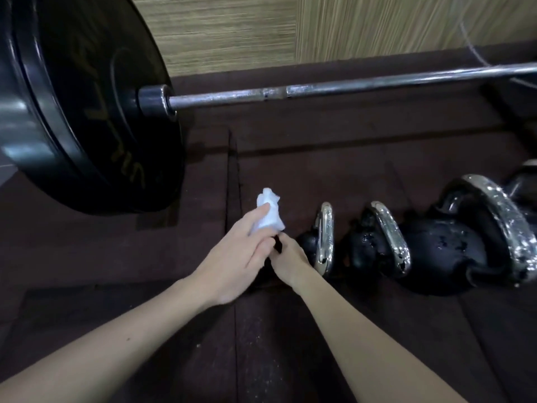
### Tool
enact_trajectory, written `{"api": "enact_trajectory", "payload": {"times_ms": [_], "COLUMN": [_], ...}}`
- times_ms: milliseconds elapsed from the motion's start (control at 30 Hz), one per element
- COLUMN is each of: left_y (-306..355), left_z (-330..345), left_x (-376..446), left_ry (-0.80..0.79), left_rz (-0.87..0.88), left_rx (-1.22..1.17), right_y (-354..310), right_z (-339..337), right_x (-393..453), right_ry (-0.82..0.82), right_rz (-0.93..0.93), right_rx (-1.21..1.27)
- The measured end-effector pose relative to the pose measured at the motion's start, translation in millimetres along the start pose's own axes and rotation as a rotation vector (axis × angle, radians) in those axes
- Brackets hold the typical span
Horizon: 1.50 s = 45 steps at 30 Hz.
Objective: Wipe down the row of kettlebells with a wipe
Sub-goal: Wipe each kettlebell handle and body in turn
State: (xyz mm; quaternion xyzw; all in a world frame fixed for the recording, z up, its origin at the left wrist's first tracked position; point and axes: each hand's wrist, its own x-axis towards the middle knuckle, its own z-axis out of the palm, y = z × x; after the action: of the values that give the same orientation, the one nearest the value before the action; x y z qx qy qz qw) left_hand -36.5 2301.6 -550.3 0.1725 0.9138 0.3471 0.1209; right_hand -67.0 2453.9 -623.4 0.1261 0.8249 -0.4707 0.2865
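My left hand (232, 257) pinches a crumpled white wipe (268, 212) just above the left end of the kettlebell row. My right hand (290, 263) sits under and beside it, fingers curled around a small black object (278, 246) that both hands mostly hide. To the right, black kettlebells with chrome handles stand in a row on the floor: a small one (308, 242), a middle one (364, 245) and a large one (441, 251). Part of another kettlebell (523, 184) shows at the right edge.
A loaded barbell lies across the back, its big black plate (87, 112) at the left close to my hands and its steel bar (348, 87) running right. Dark rubber floor tiles (174, 330) cover the ground. A wood-look wall (290, 30) stands behind.
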Motion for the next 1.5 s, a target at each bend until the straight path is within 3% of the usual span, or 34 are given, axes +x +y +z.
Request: {"api": "enact_trajectory", "payload": {"times_ms": [67, 233, 367, 467, 600, 733, 900, 1000, 1100, 1200, 1333, 1467, 1500], "left_y": [-2, -5, -10, -7, -13, 7, 6, 9, 16, 13, -8, 11, 12], "left_z": [2, -6, 9, 31, 55, 39, 3, 0, 4, 23, 49, 39, 31], "left_x": [29, 93, 56, -1, -35, -13, 64, 96, 84, 18, -47, -9, 12], "left_ry": [0.048, -0.153, -0.016, 0.104, 0.164, 0.259, 0.008, -0.045, 0.053, 0.147, 0.173, 0.309, 0.277], "left_rz": [-0.040, -0.302, -0.050, -0.008, -0.189, -0.212, -0.368, -0.392, -0.376, -0.257, -0.226, -0.249, -0.300], "left_rx": [0.094, 0.014, -0.204, -0.293, -0.275, -0.164, 0.023, 0.139, 0.037, -0.101, -0.223, -0.150, -0.102], "right_y": [-2, 5, 9, 10, 10, 13, 16, 15, 17, 16, 18, 19, 20], "right_z": [-2, 3, 4, 0, 2, 2, -1, -3, -8, -10, -7, -6, -6], "right_x": [-1, 2, 4, 0, 1, 4, 2, 1, 1, -2, -1, 3, 4], "right_ry": [0.005, 0.004, -0.007, -0.006, 0.005, -0.012, -0.037, -0.031, -0.036, -0.020, 0.004, 0.000, -0.005], "right_rz": [-0.003, -0.001, -0.036, -0.092, -0.127, -0.134, -0.132, -0.131, -0.160, -0.167, -0.192, -0.172, -0.166], "right_rx": [-0.004, -0.055, -0.052, -0.067, -0.061, -0.044, -0.033, -0.027, -0.038, -0.089, -0.093, -0.105, -0.109]}}
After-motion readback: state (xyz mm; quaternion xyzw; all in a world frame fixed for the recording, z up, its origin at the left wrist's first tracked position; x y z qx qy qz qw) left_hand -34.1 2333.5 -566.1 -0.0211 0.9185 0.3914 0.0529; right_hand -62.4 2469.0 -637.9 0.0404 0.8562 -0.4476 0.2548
